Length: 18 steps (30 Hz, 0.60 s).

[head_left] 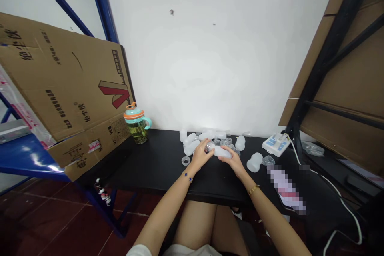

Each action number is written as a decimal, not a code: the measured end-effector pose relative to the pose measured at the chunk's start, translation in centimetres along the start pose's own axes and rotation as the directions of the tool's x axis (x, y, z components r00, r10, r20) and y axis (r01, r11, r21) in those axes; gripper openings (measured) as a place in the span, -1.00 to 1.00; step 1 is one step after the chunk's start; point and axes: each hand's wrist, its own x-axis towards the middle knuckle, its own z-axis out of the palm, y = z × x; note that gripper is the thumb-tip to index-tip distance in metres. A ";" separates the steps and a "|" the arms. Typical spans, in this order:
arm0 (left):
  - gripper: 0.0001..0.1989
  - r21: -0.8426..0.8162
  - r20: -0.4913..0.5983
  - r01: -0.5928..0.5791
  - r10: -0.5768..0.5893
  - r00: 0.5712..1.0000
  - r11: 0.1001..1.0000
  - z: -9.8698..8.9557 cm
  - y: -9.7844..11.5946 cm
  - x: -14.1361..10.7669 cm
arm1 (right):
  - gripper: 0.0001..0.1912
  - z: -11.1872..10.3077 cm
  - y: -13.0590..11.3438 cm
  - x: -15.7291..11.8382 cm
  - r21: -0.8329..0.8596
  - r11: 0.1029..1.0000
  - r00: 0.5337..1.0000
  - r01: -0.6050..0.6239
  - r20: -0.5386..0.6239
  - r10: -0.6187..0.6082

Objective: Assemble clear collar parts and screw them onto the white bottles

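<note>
Holding One Bottle, Two Hands

Bottle [222, 152], one, frosted white: lying roughly level above the black table [159, 172], at the near side of the loose parts. Right hand [232, 161]: closed around its body. Left hand [202, 154]: fingers on a clear cap [210, 146] at its other end; whether cap and bottle touch cannot be told. Hands close together, both on this one item.

Loose bottles [191, 148] and clear parts: a heap behind the hands, towards the wall [192, 68]. Ring [186, 161], one: left of the left hand. Spare bottle [255, 162], one: right of the right hand, a clear cup [268, 161] beside it.

Jug [138, 129], orange and turquoise lid, greenish contents: table's left part. Power strip [276, 144], white: right part. Phone [287, 188], surface pixelated, unreadable: nearer the front.

Carton [75, 72], brown, far left: large red-and-tan "V", Chinese characters turned sideways, smaller print apparently reading "V6".
</note>
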 end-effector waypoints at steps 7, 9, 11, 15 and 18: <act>-0.52 0.009 0.008 0.010 -0.010 1.000 1.000 -0.1 0.1 0.0 | -0.42 -0.1 -0.4 -0.2 -0.018 1.000 1.000 0.015 -0.007 -0.015; -0.52 0.007 0.010 0.022 -0.022 1.000 1.000 -0.1 0.0 0.1 | -0.42 -0.1 -0.5 -0.2 -0.025 0.999 1.000 0.025 -0.009 -0.025; -0.52 0.009 0.014 0.026 -0.026 1.000 1.000 -0.1 0.0 0.1 | -0.42 -0.1 -0.5 -0.2 -0.033 0.999 0.999 0.032 0.000 -0.032; -0.53 0.009 0.022 0.006 -0.006 1.000 1.000 -0.2 0.0 0.1 | -0.44 -0.1 -0.6 -0.2 -0.053 0.998 0.999 0.036 0.012 -0.035; -0.51 -0.011 0.018 -0.029 0.029 0.999 1.000 -0.3 0.2 0.0 | -0.41 -0.1 -0.8 -0.3 0.027 0.999 0.999 -0.026 0.024 0.025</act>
